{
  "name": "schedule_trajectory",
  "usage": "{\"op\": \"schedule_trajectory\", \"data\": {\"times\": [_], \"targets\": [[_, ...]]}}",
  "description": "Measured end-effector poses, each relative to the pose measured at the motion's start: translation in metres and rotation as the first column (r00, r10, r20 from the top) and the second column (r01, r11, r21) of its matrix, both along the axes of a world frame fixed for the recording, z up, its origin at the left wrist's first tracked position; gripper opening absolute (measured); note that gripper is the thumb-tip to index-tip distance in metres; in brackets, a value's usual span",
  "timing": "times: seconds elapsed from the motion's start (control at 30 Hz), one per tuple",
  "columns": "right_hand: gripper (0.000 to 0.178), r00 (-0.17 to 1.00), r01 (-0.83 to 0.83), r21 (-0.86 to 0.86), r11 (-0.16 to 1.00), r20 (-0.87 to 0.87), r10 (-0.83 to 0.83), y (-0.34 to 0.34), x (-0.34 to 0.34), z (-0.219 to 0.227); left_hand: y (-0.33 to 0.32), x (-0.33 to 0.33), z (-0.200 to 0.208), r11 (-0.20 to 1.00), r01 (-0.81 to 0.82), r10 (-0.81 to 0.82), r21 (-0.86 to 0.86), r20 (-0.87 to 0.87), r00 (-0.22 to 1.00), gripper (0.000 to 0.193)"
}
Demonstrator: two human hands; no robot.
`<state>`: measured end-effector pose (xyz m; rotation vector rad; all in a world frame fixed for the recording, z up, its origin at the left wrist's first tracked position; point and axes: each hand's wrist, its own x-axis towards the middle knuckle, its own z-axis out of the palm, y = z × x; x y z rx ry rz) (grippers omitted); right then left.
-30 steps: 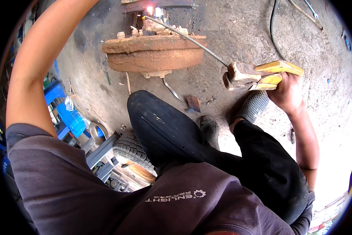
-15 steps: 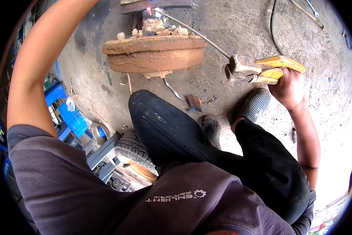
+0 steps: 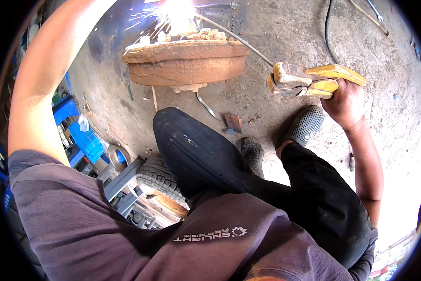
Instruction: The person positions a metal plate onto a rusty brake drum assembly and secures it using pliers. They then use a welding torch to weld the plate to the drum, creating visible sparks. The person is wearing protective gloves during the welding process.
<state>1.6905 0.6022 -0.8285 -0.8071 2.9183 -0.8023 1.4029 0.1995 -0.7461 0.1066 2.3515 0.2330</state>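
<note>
My right hand point(image 3: 344, 100) is wrapped round the yellow handle of a welding electrode holder point(image 3: 309, 80). From its jaws a thin welding rod point(image 3: 241, 41) slants up and left to a blinding arc point(image 3: 177, 11) that throws sparks leftward. The arc burns above a rusty brake drum point(image 3: 187, 64), whose top edge carries bolts and crusty lumps. Glare hides the rod's tip and the metal it meets. My left arm point(image 3: 37, 84) stretches up past the top edge of the picture, so the left hand is out of sight.
A black cable point(image 3: 327, 33) runs over the concrete from the holder. A wrench point(image 3: 375, 10) lies at the far right. By my left leg are a tire point(image 3: 159, 178), grey metal framing point(image 3: 124, 180) and a blue crate point(image 3: 86, 143). A bent metal strip point(image 3: 209, 107) lies below the drum.
The small glow at the rod's tip has flared into a bright arc with flying sparks, lighting my left arm. The holder has shifted very slightly up and left.
</note>
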Motion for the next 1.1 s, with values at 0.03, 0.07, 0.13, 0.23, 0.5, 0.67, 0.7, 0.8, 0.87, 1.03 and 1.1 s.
{"op": "schedule_trajectory", "data": {"times": [0.03,0.07,0.13,0.23,0.5,0.67,0.7,0.8,0.87,1.03,1.1], "targets": [[0.029,1.000,0.001,0.003,1.000,0.003,-0.001,0.000,0.000,0.000,0.000,0.000,0.000,1.000,0.000,0.000,-0.003,-0.003,1.000,0.025],[0.029,1.000,0.002,0.006,1.000,0.006,-0.002,0.000,0.001,0.001,0.000,0.000,0.000,1.000,0.000,0.000,-0.008,-0.002,1.000,0.025],[0.028,1.000,0.003,0.010,1.000,0.006,-0.003,-0.001,0.001,0.001,0.000,0.000,0.000,1.000,-0.002,0.002,-0.009,-0.004,1.000,0.025],[0.028,1.000,0.000,0.018,1.000,-0.001,0.000,-0.001,0.000,0.001,-0.001,0.001,0.001,1.000,0.013,-0.013,0.014,-0.018,1.000,0.024],[0.031,0.999,-0.001,0.050,0.999,0.036,-0.001,0.001,0.001,-0.002,-0.004,0.004,0.001,0.993,0.069,-0.063,0.099,-0.056,0.996,0.024],[0.033,1.000,0.001,0.044,0.999,0.026,-0.002,0.002,0.001,-0.002,0.008,0.003,0.002,0.996,-0.062,0.064,-0.068,0.028,0.998,0.021],[0.033,1.000,0.001,0.045,0.999,0.025,-0.002,0.002,0.001,-0.001,0.010,0.003,0.002,0.992,-0.100,0.103,-0.080,0.028,0.994,0.021],[0.032,1.000,-0.015,0.036,0.999,0.006,0.015,-0.001,-0.001,-0.001,-0.024,-0.003,-0.015,0.974,0.055,-0.043,0.219,-0.058,0.997,0.020],[0.032,1.000,-0.008,0.037,0.999,0.010,0.007,-0.001,-0.001,-0.002,-0.024,-0.005,-0.020,0.963,0.060,-0.048,0.264,-0.051,0.998,0.021],[0.033,0.998,0.031,0.064,0.997,0.048,-0.035,0.000,0.003,-0.003,0.006,0.003,0.003,0.993,-0.115,0.113,0.032,0.045,0.993,0.021],[0.032,1.000,-0.005,-0.005,1.000,-0.008,0.005,-0.001,0.001,0.000,0.006,0.003,0.003,0.994,-0.109,0.109,0.002,0.042,0.993,0.022]]}}
